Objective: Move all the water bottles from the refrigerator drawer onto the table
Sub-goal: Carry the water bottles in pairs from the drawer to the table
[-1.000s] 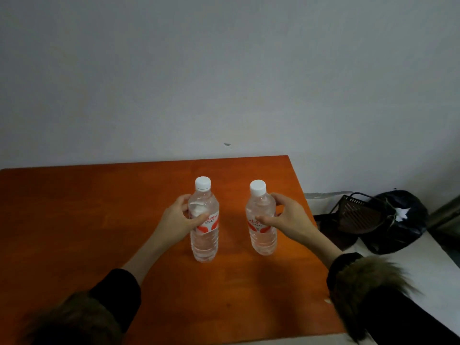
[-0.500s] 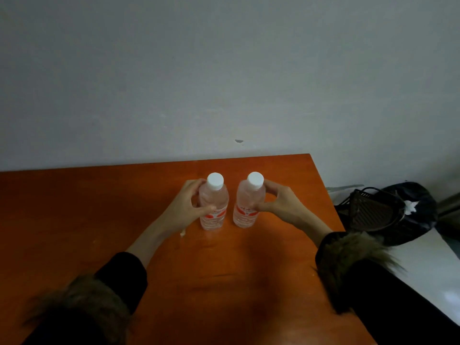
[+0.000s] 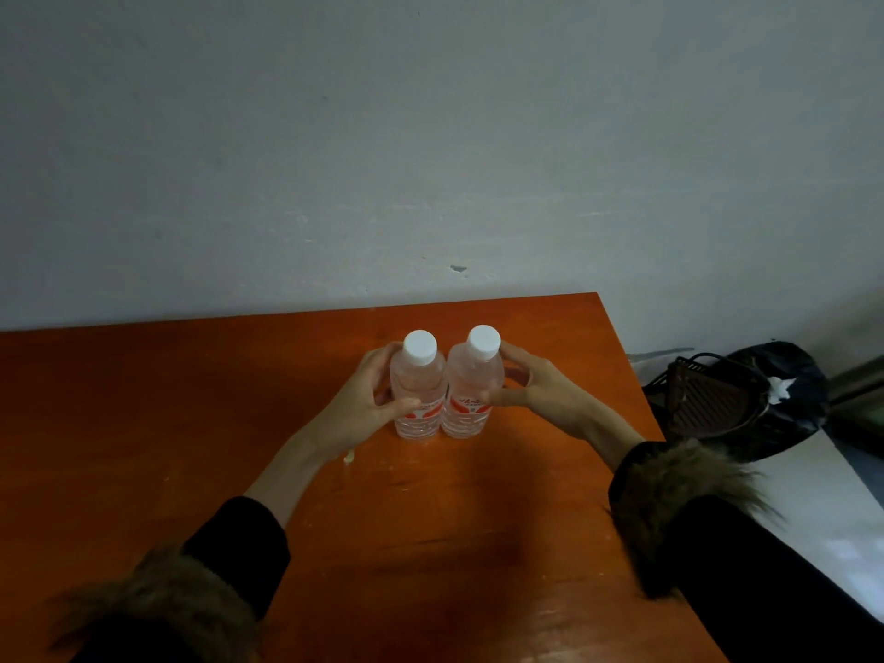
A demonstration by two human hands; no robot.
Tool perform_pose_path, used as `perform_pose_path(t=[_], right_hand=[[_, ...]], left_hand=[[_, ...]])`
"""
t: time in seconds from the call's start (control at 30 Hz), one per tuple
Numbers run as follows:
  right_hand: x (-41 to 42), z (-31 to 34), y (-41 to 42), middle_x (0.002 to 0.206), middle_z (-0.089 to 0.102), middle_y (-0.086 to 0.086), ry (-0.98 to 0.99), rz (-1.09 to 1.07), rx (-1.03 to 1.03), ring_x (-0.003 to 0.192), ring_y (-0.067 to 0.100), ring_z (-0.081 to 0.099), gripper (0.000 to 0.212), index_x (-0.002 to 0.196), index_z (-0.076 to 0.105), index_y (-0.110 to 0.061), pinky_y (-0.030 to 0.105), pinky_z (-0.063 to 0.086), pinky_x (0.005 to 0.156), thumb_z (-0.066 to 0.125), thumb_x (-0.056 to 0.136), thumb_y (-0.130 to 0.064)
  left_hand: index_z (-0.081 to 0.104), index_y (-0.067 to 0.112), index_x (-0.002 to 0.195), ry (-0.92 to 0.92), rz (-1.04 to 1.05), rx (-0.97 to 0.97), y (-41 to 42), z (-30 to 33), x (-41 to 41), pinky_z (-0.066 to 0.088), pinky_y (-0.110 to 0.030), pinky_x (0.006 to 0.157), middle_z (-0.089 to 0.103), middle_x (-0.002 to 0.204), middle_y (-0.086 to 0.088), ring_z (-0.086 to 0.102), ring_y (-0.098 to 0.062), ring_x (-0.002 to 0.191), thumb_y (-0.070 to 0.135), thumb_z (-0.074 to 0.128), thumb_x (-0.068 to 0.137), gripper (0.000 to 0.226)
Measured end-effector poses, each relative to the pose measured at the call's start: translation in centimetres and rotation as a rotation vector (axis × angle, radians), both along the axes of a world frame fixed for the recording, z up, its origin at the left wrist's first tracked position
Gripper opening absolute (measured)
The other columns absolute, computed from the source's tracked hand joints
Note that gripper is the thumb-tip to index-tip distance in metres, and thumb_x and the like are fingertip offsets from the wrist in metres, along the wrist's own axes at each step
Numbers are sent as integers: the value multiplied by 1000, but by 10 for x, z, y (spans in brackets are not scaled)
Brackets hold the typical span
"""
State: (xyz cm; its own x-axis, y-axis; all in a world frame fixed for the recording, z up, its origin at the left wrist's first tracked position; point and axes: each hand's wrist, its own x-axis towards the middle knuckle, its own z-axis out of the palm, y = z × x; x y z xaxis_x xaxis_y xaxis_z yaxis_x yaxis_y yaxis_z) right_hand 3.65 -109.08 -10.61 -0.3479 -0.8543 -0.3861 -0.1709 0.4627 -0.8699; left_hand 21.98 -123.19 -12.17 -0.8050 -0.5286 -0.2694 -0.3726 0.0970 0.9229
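Two clear water bottles with white caps and red-and-white labels stand upright side by side, touching, on the orange table (image 3: 143,423) near its far edge. My left hand (image 3: 368,404) grips the left bottle (image 3: 417,390), fingers behind it and thumb across the label. My right hand (image 3: 531,390) grips the right bottle (image 3: 471,387) from its right side. The refrigerator drawer is out of view.
A grey wall rises right behind the table. Off the table's right edge, on the floor, lie a dark wire basket (image 3: 708,404) and a black bag (image 3: 784,375). A white surface (image 3: 813,509) runs along the lower right.
Both hands have carried the bottles farther from me and set them down together on the table; the gap between the bottles has closed until they touch.
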Motion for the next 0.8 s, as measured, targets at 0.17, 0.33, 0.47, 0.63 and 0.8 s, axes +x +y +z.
perform_pose_path(t=[0.17,0.33,0.47,0.63,0.8], right_hand=[[7,-6,2,152,29,-4,-67,-46,-21,138,18,31,82,148,16,-32,43,30,111,64,85,-12],[25,-6,9,154,25,-3,-54,-101,-42,140,19,28,92,150,4,-30,47,28,113,67,83,-20],[36,12,26,158,13,-3,142,-137,-18,143,20,19,89,150,2,-30,45,22,113,63,86,-32],[34,56,80,158,13,-3,596,-162,-32,144,17,15,81,150,6,-28,41,19,116,54,88,-47],[36,104,168,159,4,-3,1071,-217,50,146,20,1,84,149,1,-33,52,2,117,36,83,-71]], left_hand=[[19,32,145,19,15,41,5,-3,2,34,-42,110,28,151,2,31,-17,137,11,64,84,79],[17,27,147,-20,43,-4,11,5,7,32,-43,111,29,152,2,30,-18,139,17,65,83,81],[12,29,148,-74,103,-163,26,22,14,28,-48,112,18,156,3,22,-20,142,27,65,83,83],[15,24,148,12,104,-484,62,71,15,25,-44,113,12,157,1,17,-18,143,34,58,87,76],[5,34,147,27,-146,-839,119,112,-5,11,-43,117,-3,158,9,-3,-10,145,55,45,88,75]])
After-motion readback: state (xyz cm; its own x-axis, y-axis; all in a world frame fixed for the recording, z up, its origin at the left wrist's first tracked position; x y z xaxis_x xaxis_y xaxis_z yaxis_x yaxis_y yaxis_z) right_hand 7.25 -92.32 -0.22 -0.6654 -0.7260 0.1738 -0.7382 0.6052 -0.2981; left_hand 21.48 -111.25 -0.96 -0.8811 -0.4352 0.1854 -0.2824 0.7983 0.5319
